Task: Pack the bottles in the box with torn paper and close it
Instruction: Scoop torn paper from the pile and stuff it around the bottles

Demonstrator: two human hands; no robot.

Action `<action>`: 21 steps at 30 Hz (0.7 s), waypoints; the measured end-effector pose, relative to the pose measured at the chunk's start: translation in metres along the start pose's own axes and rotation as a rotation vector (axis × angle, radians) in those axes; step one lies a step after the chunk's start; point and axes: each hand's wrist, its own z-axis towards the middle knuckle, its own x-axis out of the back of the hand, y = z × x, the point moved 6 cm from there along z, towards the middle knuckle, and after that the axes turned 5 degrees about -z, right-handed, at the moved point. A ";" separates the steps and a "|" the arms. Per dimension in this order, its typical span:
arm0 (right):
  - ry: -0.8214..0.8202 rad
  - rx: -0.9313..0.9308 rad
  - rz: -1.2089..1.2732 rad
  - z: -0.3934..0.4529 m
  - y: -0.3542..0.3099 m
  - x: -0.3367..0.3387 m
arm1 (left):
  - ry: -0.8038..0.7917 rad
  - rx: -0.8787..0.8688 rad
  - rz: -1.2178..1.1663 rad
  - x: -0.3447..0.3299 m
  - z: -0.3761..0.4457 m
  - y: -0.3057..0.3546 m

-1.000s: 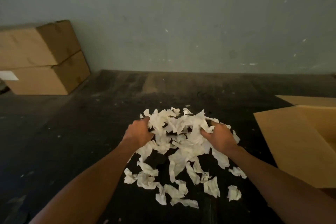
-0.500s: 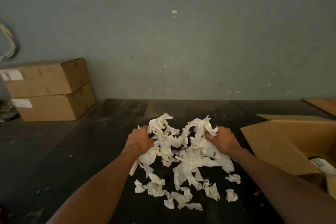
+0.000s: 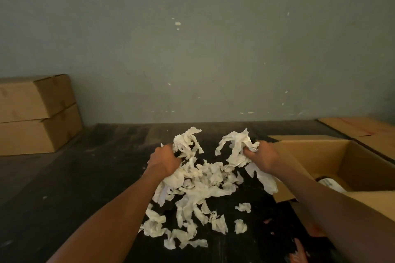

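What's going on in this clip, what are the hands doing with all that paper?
A person is gathering torn paper off a dark table. The left hand and the right hand each clutch a bunch of strips, raised above the pile. An open cardboard box sits to the right with something white partly visible inside; its flaps are open. Two closed boxes are stacked at the far left.

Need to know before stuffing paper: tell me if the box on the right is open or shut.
Open: the box shows its bare inner walls, flaps spread outward.
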 end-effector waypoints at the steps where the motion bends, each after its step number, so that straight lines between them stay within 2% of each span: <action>1: 0.001 0.000 -0.003 0.001 0.008 0.007 | -0.002 0.000 -0.004 -0.005 0.001 0.009; 10: 0.037 0.067 0.010 0.046 0.118 0.073 | 0.019 -0.027 -0.007 -0.078 0.020 0.111; 15: -0.020 0.031 -0.020 0.087 0.209 0.104 | 0.034 0.000 -0.015 -0.134 0.026 0.186; 21: -0.115 0.099 -0.104 0.130 0.296 0.134 | 0.044 0.006 -0.014 -0.195 0.040 0.272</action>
